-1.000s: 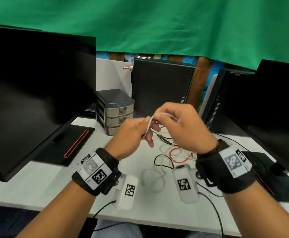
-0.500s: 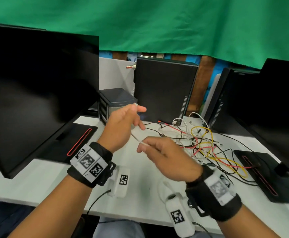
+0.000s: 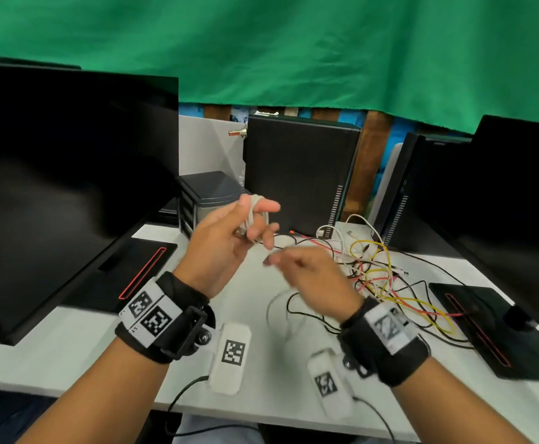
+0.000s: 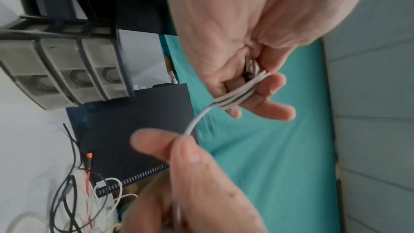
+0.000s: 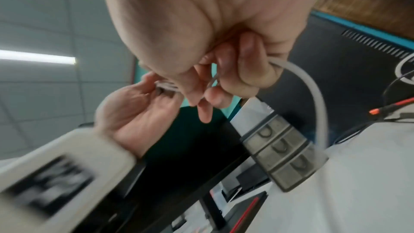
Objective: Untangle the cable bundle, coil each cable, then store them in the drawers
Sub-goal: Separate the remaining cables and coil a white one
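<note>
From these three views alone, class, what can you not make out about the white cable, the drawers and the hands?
- How much white cable remains unwound: head view, motion blur below the right hand.
- What the drawers hold: both wrist views, cloudy closed fronts; head view, the left hand covers them.
- The plug type: left wrist view, fingers hide most of it.

Left hand (image 3: 229,232) raised above right, palm turned inward, fingers (image 4: 268,95) extended with white cable (image 4: 237,93) looped around them, thumb pressing the cable's plug end. Right hand (image 3: 306,277) lower and nearer, blurred, thumb and forefinger pinching the cable's free run, other fingers curled. Both forearms angled in, wrists banded.
</note>
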Motion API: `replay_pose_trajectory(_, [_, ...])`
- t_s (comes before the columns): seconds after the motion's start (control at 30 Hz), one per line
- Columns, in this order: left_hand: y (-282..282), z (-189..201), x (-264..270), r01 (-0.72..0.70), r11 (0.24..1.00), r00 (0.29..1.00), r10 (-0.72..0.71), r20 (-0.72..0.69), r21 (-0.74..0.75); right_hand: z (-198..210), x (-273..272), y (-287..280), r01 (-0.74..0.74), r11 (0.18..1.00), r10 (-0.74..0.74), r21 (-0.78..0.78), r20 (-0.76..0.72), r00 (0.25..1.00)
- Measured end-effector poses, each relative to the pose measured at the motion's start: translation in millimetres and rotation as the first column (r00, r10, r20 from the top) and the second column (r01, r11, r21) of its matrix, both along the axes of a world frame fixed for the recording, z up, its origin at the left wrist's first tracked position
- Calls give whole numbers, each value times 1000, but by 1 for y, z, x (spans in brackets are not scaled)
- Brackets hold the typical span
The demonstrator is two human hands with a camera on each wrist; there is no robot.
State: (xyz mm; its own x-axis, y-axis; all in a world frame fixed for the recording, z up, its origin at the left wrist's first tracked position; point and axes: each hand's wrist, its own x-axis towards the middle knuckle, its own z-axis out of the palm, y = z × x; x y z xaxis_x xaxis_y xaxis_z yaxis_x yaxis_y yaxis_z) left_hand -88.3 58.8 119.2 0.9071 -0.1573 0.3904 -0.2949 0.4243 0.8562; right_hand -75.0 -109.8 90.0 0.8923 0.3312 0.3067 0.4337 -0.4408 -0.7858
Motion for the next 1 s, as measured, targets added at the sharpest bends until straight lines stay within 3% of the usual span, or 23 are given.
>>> replay_pose_trajectory(0.07, [3, -3, 3, -80, 997, 997, 80, -18, 6, -13, -20, 7, -102, 992, 99, -80, -42, 994])
replay_pose_trajectory(0.17, [5, -10, 9, -194, 972, 981, 195, 4, 134, -7, -41, 12, -228, 962, 224, -149, -43, 974])
replay_pose_trajectory(0.27, [6, -16, 11, -341, 859, 940, 303, 157, 382, 20, -53, 7, -237, 962, 244, -136, 38, 969])
replay_pose_trajectory(0.33, [4, -19, 10, -389, 753, 919, 276, 283, 531, 42, -53, 0, -200, 976, 211, -86, 144, 967])
replay_pose_trajectory(0.4, [-1, -19, 4, -288, 775, 951, 162, 263, 562, 62, -41, -8, -120, 992, 123, -25, 237, 964])
replay_pose_trajectory(0.5, [-9, -10, -5, -1, 917, 994, -44, 103, 399, 75, -14, -18, 43, 997, -59, 63, 272, 960])
replay_pose_trajectory(0.57, [-10, -1, -11, 91, 972, 994, -104, 46, 217, 68, 0, -20, 87, 988, -117, 129, 247, 962])
replay_pose_trajectory(0.63, [-7, 7, -13, 103, 994, 995, -102, -3, 35, 49, 6, -16, 62, 990, -87, 129, 200, 976])
replay_pose_trajectory(0.7, [-2, 10, -10, 80, 991, 996, -84, -31, -111, 23, 4, -7, 18, 1000, -17, -12, 115, 993])
replay_pose_trajectory(0.77, [5, 8, -4, 27, 987, 999, -34, -39, -156, 3, -10, 4, -97, 978, 103, -183, 24, 994])
replay_pose_trajectory(0.83, [9, 3, 1, -127, 992, 992, 127, -17, 6, -2, -29, 11, -213, 935, 217, -282, -15, 976])
replay_pose_trajectory(0.9, [12, -5, 5, -327, 902, 945, 312, 101, 281, 10, -45, 12, -255, 916, 268, -310, -2, 963])
replay_pose_trajectory(1.0, [7, -16, 5, -407, 764, 911, 299, 283, 501, 38, -51, 3, -154, 929, 232, -338, 205, 951])
